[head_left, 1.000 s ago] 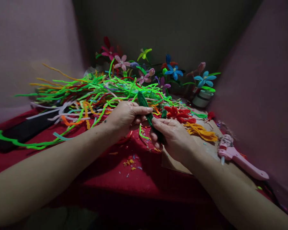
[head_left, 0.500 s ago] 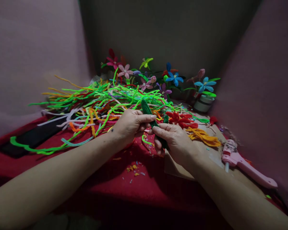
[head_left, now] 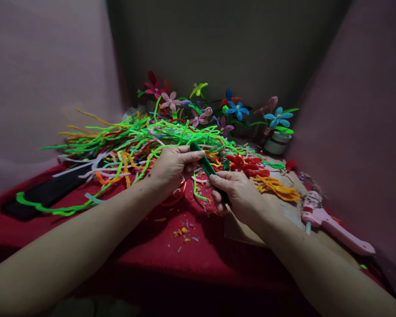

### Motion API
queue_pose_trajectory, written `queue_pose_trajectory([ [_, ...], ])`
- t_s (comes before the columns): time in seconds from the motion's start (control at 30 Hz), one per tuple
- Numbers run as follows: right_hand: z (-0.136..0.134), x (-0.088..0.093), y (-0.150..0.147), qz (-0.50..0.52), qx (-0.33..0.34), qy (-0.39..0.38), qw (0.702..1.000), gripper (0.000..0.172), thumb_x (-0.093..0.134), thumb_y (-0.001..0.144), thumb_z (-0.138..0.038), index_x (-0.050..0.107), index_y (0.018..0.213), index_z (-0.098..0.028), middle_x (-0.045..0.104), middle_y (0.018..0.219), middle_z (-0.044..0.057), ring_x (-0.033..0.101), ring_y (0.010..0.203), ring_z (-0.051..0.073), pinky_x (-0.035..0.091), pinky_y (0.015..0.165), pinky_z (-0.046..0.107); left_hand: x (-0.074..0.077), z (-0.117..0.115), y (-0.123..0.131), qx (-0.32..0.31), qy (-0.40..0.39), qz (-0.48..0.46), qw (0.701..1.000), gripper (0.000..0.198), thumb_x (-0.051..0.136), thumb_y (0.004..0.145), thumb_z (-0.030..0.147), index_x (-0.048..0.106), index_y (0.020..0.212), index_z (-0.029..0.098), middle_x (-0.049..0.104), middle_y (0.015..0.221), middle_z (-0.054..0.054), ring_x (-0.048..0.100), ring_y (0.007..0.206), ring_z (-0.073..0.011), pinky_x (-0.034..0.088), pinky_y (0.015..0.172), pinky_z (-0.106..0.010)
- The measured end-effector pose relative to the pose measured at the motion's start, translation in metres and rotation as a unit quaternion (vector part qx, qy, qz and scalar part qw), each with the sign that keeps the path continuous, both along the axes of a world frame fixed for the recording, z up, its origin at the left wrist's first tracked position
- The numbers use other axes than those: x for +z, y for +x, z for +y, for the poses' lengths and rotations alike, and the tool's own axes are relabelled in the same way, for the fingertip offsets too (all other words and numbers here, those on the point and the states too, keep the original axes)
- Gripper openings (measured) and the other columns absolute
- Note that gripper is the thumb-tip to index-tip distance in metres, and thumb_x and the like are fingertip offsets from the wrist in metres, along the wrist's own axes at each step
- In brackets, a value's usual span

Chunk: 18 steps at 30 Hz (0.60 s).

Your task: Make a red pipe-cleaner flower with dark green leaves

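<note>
Both hands hold a dark green fuzzy pipe-cleaner piece point(head_left: 205, 164) above a red cloth point(head_left: 171, 251). My left hand point(head_left: 173, 166) pinches its upper end between thumb and fingers. My right hand point(head_left: 236, 191) is closed round its lower end. Behind the hands lies a big tangle of pipe cleaners point(head_left: 132, 138), mostly neon green with orange, white and red ones. A red pipe-cleaner flower point(head_left: 247, 164) and a bundle of orange pieces point(head_left: 277, 187) lie just right of the hands.
Finished pipe-cleaner flowers point(head_left: 218, 105) in pink, blue, purple and yellow stand at the back, beside a small pot point(head_left: 276, 141). A pink glue gun point(head_left: 333, 222) lies at the right on a brown board point(head_left: 284, 207). Small scraps point(head_left: 183, 231) dot the cloth. A black flat object point(head_left: 49, 191) lies at the left.
The hands shifted slightly, and the left thumb and fingers moved up along the green piece's top end. The view drifted a little; nothing was let go.
</note>
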State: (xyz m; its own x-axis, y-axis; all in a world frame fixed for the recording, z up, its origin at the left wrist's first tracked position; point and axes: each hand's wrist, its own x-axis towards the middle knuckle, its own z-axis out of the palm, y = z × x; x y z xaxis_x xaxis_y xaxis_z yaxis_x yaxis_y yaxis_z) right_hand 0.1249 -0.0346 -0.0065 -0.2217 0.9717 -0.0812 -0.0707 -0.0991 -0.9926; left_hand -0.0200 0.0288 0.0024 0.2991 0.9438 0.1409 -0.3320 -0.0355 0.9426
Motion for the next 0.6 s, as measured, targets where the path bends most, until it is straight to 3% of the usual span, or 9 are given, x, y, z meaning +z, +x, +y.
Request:
queue_pose_trajectory([
  [0.17, 0.004, -0.0064, 0.0007, 0.053, 0.025, -0.045, 0.997, 0.022, 0.06, 0.076, -0.033, 0.051, 0.065, -0.016, 0.045, 0.042, -0.006, 0.04, 0.03, 0.005, 0.026, 0.028, 0.016, 0.0015, -0.0024, 0.0018, 0.031, 0.025, 0.031, 0.999, 0.026, 0.074, 0.061, 0.021, 0.05, 0.057, 0.014, 0.043, 0.044, 0.007, 0.035, 0.037, -0.0025, 0.023, 0.038, -0.017],
  [0.37, 0.0033, -0.0063, 0.0018, 0.068, 0.038, -0.02, 0.997, 0.019, 0.06, 0.075, -0.031, 0.055, 0.067, -0.014, 0.043, 0.045, -0.007, 0.04, 0.033, 0.004, 0.03, 0.032, 0.016, 0.0086, -0.004, 0.0009, 0.046, 0.003, 0.023, 0.999, 0.022, 0.073, 0.063, 0.018, 0.052, 0.058, 0.014, 0.042, 0.045, 0.007, 0.035, 0.038, -0.0029, 0.025, 0.038, -0.016],
  [0.5, 0.0044, -0.0074, 0.0027, 0.059, 0.015, -0.025, 0.998, 0.019, 0.06, 0.075, -0.03, 0.053, 0.065, -0.015, 0.044, 0.044, -0.007, 0.04, 0.033, 0.005, 0.028, 0.032, 0.016, 0.0053, -0.0022, 0.0007, -0.006, -0.042, -0.012, 0.999, 0.02, 0.075, 0.062, 0.019, 0.055, 0.063, 0.014, 0.045, 0.047, 0.007, 0.041, 0.041, -0.0039, 0.035, 0.043, -0.017],
  [0.6, 0.0059, -0.0088, 0.0032, 0.07, 0.012, -0.031, 0.997, 0.02, 0.062, 0.073, -0.032, 0.052, 0.066, -0.016, 0.045, 0.044, -0.007, 0.04, 0.034, 0.005, 0.029, 0.033, 0.017, 0.0004, -0.0053, 0.0024, -0.075, -0.086, 0.024, 0.993, 0.02, 0.077, 0.059, 0.021, 0.06, 0.065, 0.012, 0.054, 0.052, 0.002, 0.05, 0.046, -0.007, 0.04, 0.048, -0.02],
])
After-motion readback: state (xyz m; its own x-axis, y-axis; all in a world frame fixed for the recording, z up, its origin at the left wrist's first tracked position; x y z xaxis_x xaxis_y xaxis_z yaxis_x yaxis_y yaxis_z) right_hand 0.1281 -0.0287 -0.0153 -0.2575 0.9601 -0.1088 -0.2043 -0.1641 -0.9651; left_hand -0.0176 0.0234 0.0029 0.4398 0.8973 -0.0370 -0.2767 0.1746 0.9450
